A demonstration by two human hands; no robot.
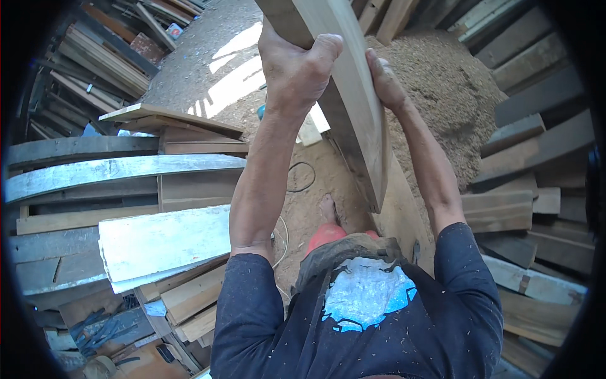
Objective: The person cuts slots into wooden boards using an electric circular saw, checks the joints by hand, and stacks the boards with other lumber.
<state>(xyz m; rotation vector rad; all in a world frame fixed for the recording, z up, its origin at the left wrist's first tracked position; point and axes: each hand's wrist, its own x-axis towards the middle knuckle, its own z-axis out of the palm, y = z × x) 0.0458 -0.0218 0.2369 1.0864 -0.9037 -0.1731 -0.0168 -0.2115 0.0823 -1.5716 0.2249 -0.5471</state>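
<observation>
Holding 1 plank point(358, 101) (pale); 2 hands point(293, 72) point(388, 85).

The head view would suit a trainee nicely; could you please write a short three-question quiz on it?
1. True or false: the left hand is clear of the wooden beam.
2. Choose one: in the picture, the brown heap lies to the beam's A) left or B) right.
3. Fill in: the wide flat board beside the left forearm is coloured ___.

Key: 1. False; 2. B; 3. White.
</observation>
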